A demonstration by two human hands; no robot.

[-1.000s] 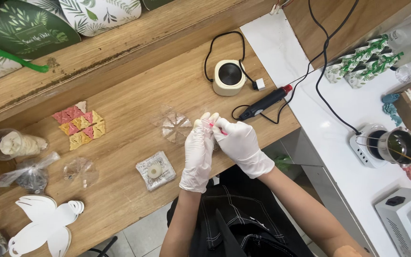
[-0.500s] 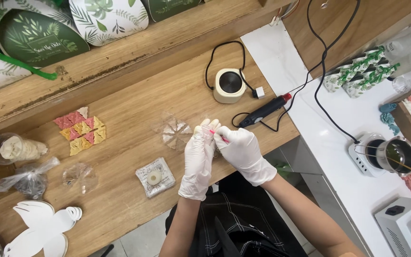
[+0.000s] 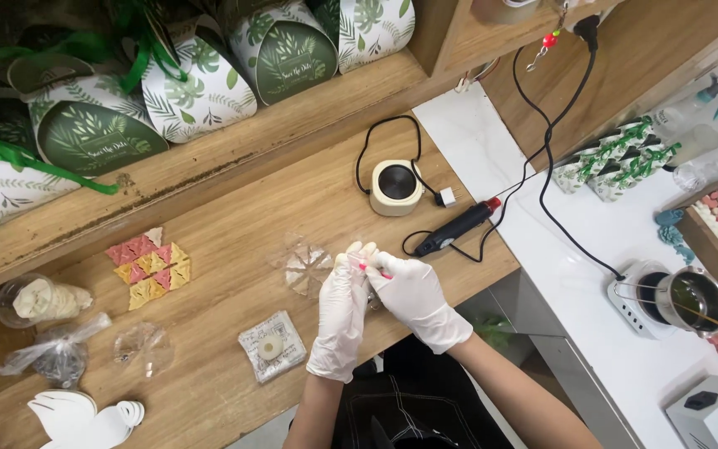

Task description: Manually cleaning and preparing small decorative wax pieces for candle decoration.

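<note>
**Both gloved hands pinched a small pink piece over the wooden counter**

From my remote seat I saw my left hand (image 3: 341,320) and my right hand (image 3: 415,301), both in white gloves, meeting near the middle of the wooden counter (image 3: 226,366). The fingers of both hands were closed to a pinch around a small pink piece (image 3: 369,268), which sat between the fingertips just above the counter; its exact shape was too small for me to tell. The hands touched each other at the fingertips.

Just to the left of the fingertips lay a clear plastic mould (image 3: 307,264) with wedge-shaped segments. Nearer to me and further left lay a small clear packet (image 3: 272,346) with a pale ring inside. At the left, pink and yellow paper triangles (image 3: 149,266) lay grouped together, with a clear cup (image 3: 39,299) of pale pieces and a crumpled plastic bag (image 3: 53,353) beyond them. White paper cut-outs (image 3: 81,418) lay at the near left corner.

Beyond the hands stood a small cream-coloured heater (image 3: 396,186) with a dark round top, and to its right a black pen-shaped tool (image 3: 457,227) with a red tip, both corded. On the far shelf stood leaf-printed gift boxes (image 3: 197,79). To the right, on a white counter (image 3: 592,249), a metal pot (image 3: 691,295) sat on a small burner.
</note>
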